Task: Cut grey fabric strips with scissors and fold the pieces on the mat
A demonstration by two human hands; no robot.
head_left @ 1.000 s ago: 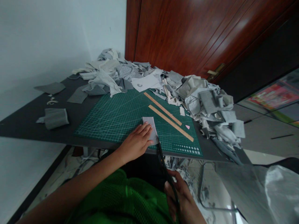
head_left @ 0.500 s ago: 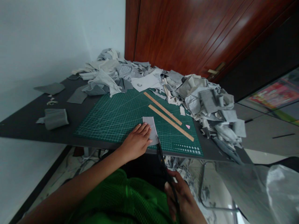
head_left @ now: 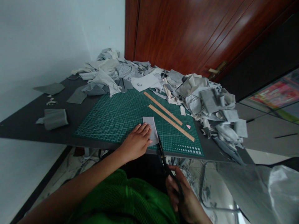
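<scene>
A small grey rectangle of fabric lies on the green cutting mat near the table's front edge. My left hand rests flat on it, fingers stretched out, pressing it to the mat. In my right hand are black scissors, the fingers wrapped round their handles. The scissors' blades point away from me and touch the fabric's right edge at its near corner. Two wooden rulers lie side by side, slanted, to the right of the fabric. A small pink triangular piece sits beyond them.
Grey and white fabric scraps are heaped along the table's back and right side. A folded grey piece lies on the dark table at the left. A white sheet sits behind the mat. A clear plastic bag hangs at the lower right.
The scissors have turned slightly in my right hand, and their handles have shifted a little to the right. My left hand and the fabric keep their place.
</scene>
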